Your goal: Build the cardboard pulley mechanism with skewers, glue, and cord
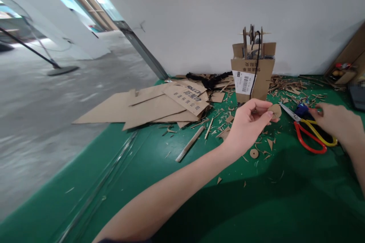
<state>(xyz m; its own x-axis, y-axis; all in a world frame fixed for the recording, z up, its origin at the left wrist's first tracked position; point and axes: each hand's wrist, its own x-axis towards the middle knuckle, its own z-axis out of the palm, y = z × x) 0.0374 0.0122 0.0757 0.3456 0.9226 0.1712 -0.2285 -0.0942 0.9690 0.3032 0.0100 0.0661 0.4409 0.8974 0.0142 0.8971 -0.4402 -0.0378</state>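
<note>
My left hand (246, 127) pinches a small round cardboard disc (275, 111) between thumb and fingertips, in front of the cardboard box. To the right, my right hand (338, 119) is blurred over the table beside a pair of scissors (309, 131) with one red and one yellow handle. Its fingertips are close to a dark blue object (302, 109) whose kind I cannot make out; whether they grip it is unclear. The scissors lie with their blades pointing toward the disc. Below my left hand, a second cardboard disc (254, 153) with a centre hole lies flat.
A cardboard box (252, 74) with a wheel and black cord on top stands at the back by the white wall. Flat cardboard sheets (159, 106) are piled left of it. Scraps surround them, with a thin strip (189, 144) on the green tabletop (148, 182).
</note>
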